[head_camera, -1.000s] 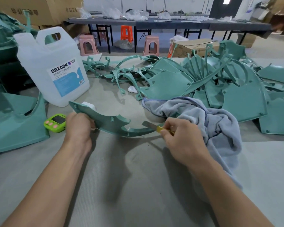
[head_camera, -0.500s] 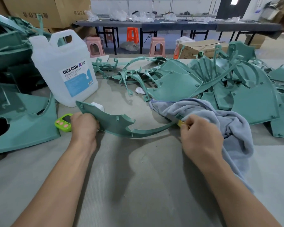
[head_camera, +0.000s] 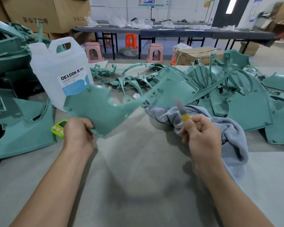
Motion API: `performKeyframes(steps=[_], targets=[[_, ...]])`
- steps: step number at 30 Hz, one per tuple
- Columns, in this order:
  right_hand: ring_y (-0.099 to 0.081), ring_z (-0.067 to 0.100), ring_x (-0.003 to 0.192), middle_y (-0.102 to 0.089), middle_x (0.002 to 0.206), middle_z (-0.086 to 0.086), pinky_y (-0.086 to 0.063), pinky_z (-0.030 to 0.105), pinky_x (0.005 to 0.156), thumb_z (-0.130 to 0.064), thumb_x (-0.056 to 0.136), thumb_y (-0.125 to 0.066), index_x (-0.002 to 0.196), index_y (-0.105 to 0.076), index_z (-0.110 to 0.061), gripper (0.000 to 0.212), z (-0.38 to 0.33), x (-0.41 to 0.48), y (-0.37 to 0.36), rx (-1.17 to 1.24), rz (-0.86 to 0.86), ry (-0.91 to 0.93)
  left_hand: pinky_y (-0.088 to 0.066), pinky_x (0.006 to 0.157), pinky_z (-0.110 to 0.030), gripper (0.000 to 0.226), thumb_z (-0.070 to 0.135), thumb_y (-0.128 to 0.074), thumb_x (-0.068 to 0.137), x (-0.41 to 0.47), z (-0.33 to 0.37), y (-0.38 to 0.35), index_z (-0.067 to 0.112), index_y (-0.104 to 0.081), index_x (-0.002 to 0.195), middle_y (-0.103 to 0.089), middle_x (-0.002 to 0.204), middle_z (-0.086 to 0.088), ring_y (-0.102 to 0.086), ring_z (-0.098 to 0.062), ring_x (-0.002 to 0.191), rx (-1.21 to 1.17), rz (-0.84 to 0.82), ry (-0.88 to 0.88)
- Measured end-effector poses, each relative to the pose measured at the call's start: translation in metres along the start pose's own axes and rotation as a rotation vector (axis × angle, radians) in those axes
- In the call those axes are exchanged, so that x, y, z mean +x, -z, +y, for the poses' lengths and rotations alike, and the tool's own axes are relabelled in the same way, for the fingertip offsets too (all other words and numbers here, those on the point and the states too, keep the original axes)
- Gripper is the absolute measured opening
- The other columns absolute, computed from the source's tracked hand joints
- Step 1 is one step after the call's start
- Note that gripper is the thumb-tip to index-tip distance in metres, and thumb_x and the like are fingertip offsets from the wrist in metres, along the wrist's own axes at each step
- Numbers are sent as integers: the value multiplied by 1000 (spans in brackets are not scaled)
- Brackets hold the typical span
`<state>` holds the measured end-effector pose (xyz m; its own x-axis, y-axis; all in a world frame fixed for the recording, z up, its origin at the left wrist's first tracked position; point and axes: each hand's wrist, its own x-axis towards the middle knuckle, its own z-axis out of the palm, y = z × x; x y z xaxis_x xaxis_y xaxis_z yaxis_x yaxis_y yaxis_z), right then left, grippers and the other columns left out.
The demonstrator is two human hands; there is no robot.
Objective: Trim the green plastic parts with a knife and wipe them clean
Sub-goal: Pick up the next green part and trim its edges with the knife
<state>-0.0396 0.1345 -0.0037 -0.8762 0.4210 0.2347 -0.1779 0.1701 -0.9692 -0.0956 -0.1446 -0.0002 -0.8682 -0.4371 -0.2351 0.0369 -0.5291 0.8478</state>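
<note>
Jug (head_camera: 59, 71) label "DEXCON" (blue-white)

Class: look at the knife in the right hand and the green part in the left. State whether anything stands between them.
Nothing visible does. The knife in the right hand points up beside the green part that the left hand grips; the grey cloth lies behind the knife, not between.

Head cam, fwd-down (close) over table (head_camera: 138, 161).
</note>
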Motion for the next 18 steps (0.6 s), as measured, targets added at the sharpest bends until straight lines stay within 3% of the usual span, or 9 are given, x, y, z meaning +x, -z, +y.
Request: performKeyframes(steps=[3,5,7,9,12,15,16,18], targets=[[-61,14,77,-69,87,5,-58,31,78,-16,86,-70,87,-76,-13,7,-9,4,1,520,-209,-315,-60,65,-25,61,-2,-39,53,-8,5,-3,17,-68,103,-76,101,3,-73,-17,82,-75,-144,115],[-67,17,98,-71,105,7,-60,39,91,-18,82,-69,97,-77,-8,20,-10,4,5,711,-346,-409,-62,59,-28,63,-5,-36,61,-12,4,-5,15,-66,112,-76,104,0,-73,-19,84,-28,-188,167],[-66,21,118,-70,127,8,-57,43,98,-15,89,-65,94,-77,-10,14,-12,2,7,779,-452,-429,-63,58,-31,58,-8,-34,73,-15,0,-8,12,-66,117,-76,105,-3,-74,-21,86,51,-225,213],[-62,24,129,-65,137,11,-54,45,101,-15,91,-63,94,-79,-11,16,-13,1,8,809,-483,-440,-57,47,-25,51,-6,-35,77,-19,-3,-12,12,-66,112,-78,91,-1,-73,-17,69,138,-252,236],[-63,28,127,-68,134,13,-56,43,98,-15,86,-66,112,-74,-4,29,-12,3,8,772,-428,-469,-54,43,-24,50,-5,-38,74,-21,-2,-11,13,-66,111,-77,87,0,-72,-16,62,157,-258,255],[-60,29,129,-69,132,11,-56,44,99,-15,83,-66,117,-68,-1,36,-15,1,4,702,-421,-455,-64,60,-34,45,0,-45,86,-18,0,-10,11,-63,126,-76,112,-6,-75,-22,95,40,-260,317],[-59,29,130,-69,132,10,-55,45,100,-15,84,-65,116,-67,-1,35,-15,0,3,698,-432,-446,-64,62,-32,37,4,-46,94,-19,1,-10,10,-62,127,-77,110,-7,-75,-20,94,-7,-247,326],[-60,28,130,-69,132,9,-54,46,102,-15,85,-64,111,-70,-5,29,-17,-2,1,707,-451,-428,-59,51,-23,22,10,-48,101,-24,2,-13,10,-62,119,-79,91,-5,-76,-13,71,-66,-247,317]])
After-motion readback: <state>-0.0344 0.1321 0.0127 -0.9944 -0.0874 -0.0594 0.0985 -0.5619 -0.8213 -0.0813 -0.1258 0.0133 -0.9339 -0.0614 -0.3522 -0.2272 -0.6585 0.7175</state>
